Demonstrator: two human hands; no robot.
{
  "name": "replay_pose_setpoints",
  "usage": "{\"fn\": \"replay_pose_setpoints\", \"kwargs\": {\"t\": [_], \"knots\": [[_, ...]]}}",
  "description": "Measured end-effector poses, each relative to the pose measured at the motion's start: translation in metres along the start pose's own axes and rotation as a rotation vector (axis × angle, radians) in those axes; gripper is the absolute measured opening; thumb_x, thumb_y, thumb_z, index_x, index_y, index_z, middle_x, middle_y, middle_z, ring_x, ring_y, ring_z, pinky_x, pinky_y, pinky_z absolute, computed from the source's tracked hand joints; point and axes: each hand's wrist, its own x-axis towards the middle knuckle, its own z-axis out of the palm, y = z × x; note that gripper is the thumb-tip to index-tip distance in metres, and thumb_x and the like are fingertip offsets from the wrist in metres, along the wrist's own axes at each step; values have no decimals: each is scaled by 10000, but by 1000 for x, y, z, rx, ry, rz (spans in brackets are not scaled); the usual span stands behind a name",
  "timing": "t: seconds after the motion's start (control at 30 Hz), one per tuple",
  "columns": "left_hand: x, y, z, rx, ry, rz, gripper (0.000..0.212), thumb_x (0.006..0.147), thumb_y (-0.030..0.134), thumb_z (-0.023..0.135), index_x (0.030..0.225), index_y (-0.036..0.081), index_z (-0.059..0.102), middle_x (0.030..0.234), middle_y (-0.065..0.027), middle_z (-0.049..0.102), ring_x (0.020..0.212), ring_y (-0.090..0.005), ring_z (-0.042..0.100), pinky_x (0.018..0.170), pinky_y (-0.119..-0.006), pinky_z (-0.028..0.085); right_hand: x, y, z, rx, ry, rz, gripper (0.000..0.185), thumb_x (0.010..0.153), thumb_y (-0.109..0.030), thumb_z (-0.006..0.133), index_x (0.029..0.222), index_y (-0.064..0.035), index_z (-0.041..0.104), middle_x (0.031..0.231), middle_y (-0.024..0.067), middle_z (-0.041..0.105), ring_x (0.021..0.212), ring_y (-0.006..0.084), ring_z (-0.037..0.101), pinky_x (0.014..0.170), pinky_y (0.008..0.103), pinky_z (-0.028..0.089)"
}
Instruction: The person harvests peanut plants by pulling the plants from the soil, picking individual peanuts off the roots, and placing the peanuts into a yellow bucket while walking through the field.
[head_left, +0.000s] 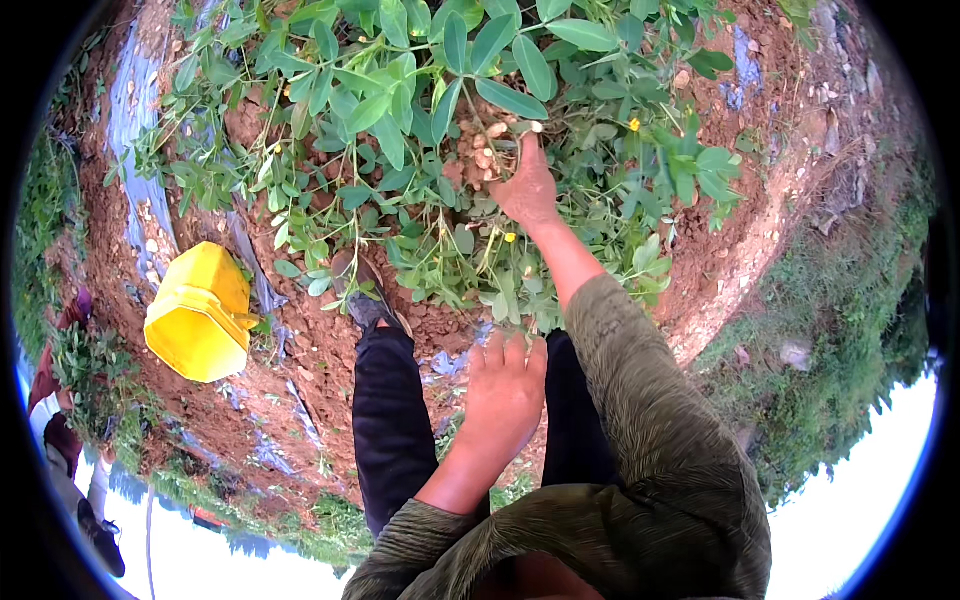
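Leafy green peanut plants (450, 90) with small yellow flowers spread over the reddish soil before me. My right hand (529, 180) reaches in among them, its fingers at a cluster of peanut pods and roots (484, 146); leaves and the hand itself hide part of the fingers, so I cannot tell how firmly they close. Nearer to my body, my left hand (506, 375) hovers between my dark-trousered legs, back of the hand up, fingers slightly apart, with nothing seen in it.
A yellow plastic container (199, 322) with an open top lies on the soil at the left. My shoe (367, 292) stands beside the plants. Strips of plastic film (139, 150) run across the ground. Another person (56, 405) is partly visible at the far left edge.
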Motion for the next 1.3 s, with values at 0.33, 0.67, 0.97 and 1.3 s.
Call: {"fn": "replay_pose_setpoints", "kwargs": {"t": [0.33,0.67,0.97,1.3], "knots": [[-12,-11,-2,10,-43,-64,420,824,137,494,1227,20,518,1187,-200,539,1160,-376,488,982,-529,351,18,-22,-39,45,-237,-7,768,689,-122,687,1325,-72,261,1173,225,536,1092,381,535,912,436,443],[-27,-10,5,76,32,-31,413,814,122,501,1213,20,526,1134,-176,551,1114,-357,505,945,-517,377,13,-33,-24,65,-121,-88,726,681,-162,723,1248,-40,285,1099,231,569,1042,360,563,858,434,469],[-28,-3,22,121,99,-13,391,796,129,536,1170,14,541,1133,-183,571,1116,-343,519,941,-494,392,-27,23,-38,357,-135,32,1008,629,-304,822,1369,3,210,1322,209,441,1171,308,490,996,347,397],[-21,22,30,43,231,30,312,763,139,592,1047,11,593,997,-139,616,949,-287,594,832,-419,450,-220,96,-177,850,-22,157,689,754,-140,714,1330,-18,356,1232,99,494,1123,199,486,955,330,397]]}}
